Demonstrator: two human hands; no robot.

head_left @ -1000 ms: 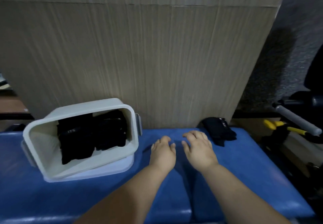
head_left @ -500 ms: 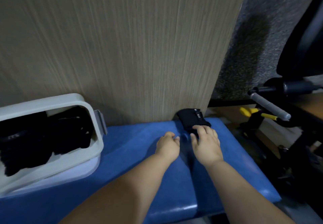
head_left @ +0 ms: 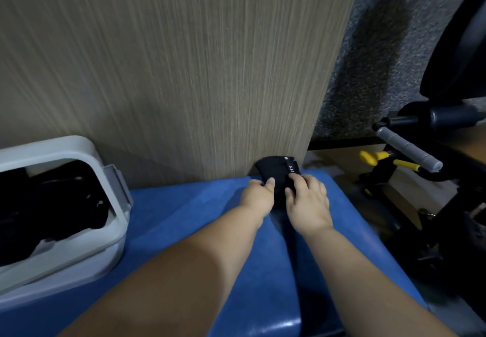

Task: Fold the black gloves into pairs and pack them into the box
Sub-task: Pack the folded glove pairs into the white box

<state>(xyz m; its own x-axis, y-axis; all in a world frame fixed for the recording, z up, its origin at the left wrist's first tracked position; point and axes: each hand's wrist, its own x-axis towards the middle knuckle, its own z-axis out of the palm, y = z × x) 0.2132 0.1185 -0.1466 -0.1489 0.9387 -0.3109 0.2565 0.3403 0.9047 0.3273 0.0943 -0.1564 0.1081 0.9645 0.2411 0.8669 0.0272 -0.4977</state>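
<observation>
A smooth, matte blue padded surface (head_left: 184, 205) with a rounded, glossy front edge is seen below a tall panel (head_left: 184, 73) of pale laminate with a fine vertical wood grain. To the right of the panel, a rough grey speckled wall (head_left: 381, 47) is visible. At the far edge of the padding, right against the foot of the panel, a small bundle of black gloves (head_left: 274, 169) is found; it is soft, dark knit fabric, folded into a compact rounded wad, with a small line of pale lettering on a flat strap at its upper right. Its left edge is pinched by the left hand (head_left: 259, 196), thumb on top, while its right part is grasped by the right hand (head_left: 307, 205), whose fingers are curled over the fabric. At the left, well apart from the bundle, a light grey plastic box (head_left: 113, 221) with rounded corners and a hinged side clasp (head_left: 117, 181) is tilted towards the camera, and packed gloves (head_left: 52, 205), black and folded, are held inside it. At the right, a metal frame with a grey textured grip (head_left: 407, 150) and yellow knobs (head_left: 373, 157) is seen.
</observation>
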